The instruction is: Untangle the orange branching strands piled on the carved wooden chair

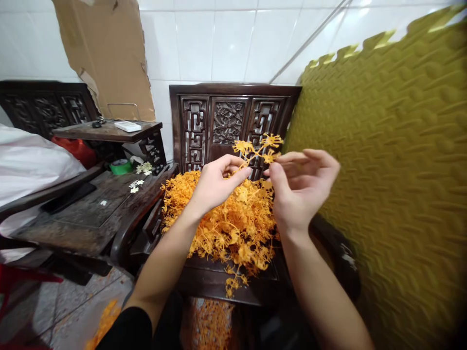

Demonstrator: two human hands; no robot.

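Note:
My left hand pinches the stem of an orange artificial flower sprig between thumb and fingers. The sprig branches into several spiky plastic blossoms, held up in front of a chair back. At its right-hand blossom, my right hand has thumb and index finger close together at the edge, with the other fingers loosely curled. Below both hands, a big heap of similar orange plastic sprigs covers most of the seat of a dark carved wooden chair. One sprig hangs over the seat's front edge.
A yellow-green foam mat stands upright along the right side. On the left are a dark side table with a white device, a cardboard sheet, green tape and a white bag. Orange bits litter the floor.

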